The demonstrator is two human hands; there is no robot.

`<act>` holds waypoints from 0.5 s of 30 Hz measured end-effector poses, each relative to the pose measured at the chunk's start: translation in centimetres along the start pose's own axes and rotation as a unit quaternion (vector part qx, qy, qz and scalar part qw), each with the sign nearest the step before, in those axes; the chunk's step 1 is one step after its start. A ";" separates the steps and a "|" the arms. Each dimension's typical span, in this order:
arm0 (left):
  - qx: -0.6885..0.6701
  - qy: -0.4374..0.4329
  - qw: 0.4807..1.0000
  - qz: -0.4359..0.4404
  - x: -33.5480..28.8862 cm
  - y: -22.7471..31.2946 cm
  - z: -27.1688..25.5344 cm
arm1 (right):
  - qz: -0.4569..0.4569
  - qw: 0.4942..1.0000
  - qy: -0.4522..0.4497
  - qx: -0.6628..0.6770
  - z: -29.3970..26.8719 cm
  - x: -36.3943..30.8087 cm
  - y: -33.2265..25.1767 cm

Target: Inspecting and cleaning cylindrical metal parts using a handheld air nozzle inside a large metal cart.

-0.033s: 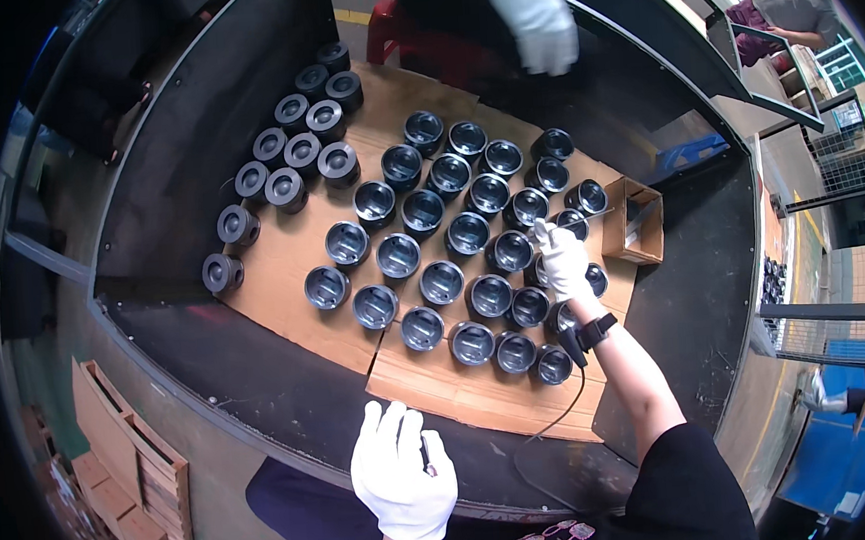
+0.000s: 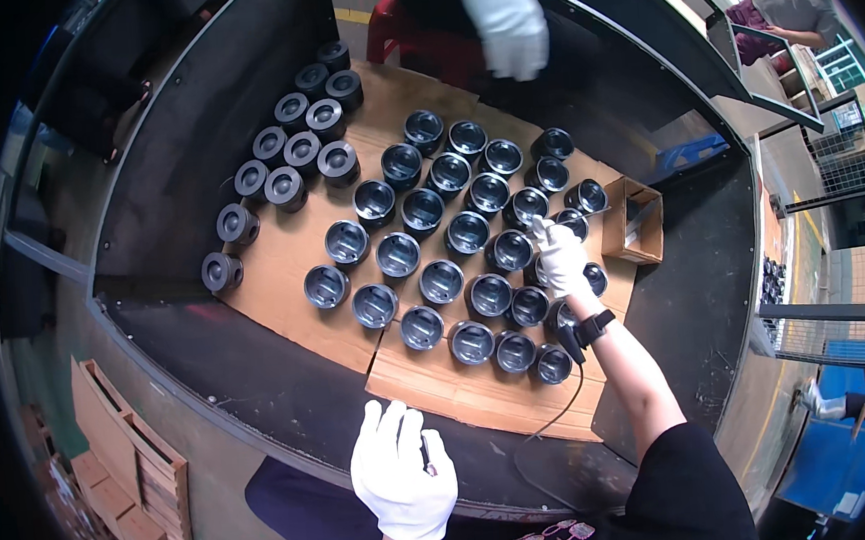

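Note:
My right hand, in a white glove, is closed round a corded hand tool; its dark butt end and cable show by my wrist. A thin metal rod points from my fingers toward the small cardboard box. Beneath and around that hand stand several dark, glossy pistons, set in rows with their hollow ends up. My left hand, also gloved, is held palm up over the near edge with its fingers stretched out. A small dark spot shows beside its thumb; I cannot tell what it is.
Flat cardboard lines a black-walled bin. More pistons, duller grey, stand in a slanting group at the left. Across the bin hangs another person's gloved hand. The tool's cable runs over the near right edge.
The other person's gloved hand has shifted left across the far side. My hands, the tool and the pistons look the same.

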State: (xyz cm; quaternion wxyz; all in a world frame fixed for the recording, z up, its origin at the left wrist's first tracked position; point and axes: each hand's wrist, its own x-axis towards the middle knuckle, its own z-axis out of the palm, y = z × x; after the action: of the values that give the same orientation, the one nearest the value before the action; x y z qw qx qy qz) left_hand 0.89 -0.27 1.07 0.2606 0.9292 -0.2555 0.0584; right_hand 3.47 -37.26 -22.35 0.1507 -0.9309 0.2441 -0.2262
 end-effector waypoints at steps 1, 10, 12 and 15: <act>0.002 0.001 1.000 0.004 0.2 0.0 0.0 | -0.013 1.000 -0.001 0.000 0.6 0.5 -0.1; -0.002 -0.002 1.000 -0.011 0.3 -0.1 0.0 | 0.015 0.999 -0.045 -0.021 0.2 -0.4 -1.1; 0.000 -0.001 1.000 -0.015 0.2 -0.2 0.0 | 0.011 0.998 -0.050 0.035 -1.7 -2.2 -2.2; -0.005 -0.003 1.000 -0.009 0.3 -0.1 0.0 | -0.014 0.995 -0.083 0.054 -3.3 -5.7 -1.4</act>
State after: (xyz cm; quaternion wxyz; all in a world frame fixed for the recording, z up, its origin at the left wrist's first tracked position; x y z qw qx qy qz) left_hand 1.20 -0.29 1.08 0.2650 0.9302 -0.2487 0.0516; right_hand -2.07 -33.63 -20.95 0.2174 -0.9402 0.2056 -0.1628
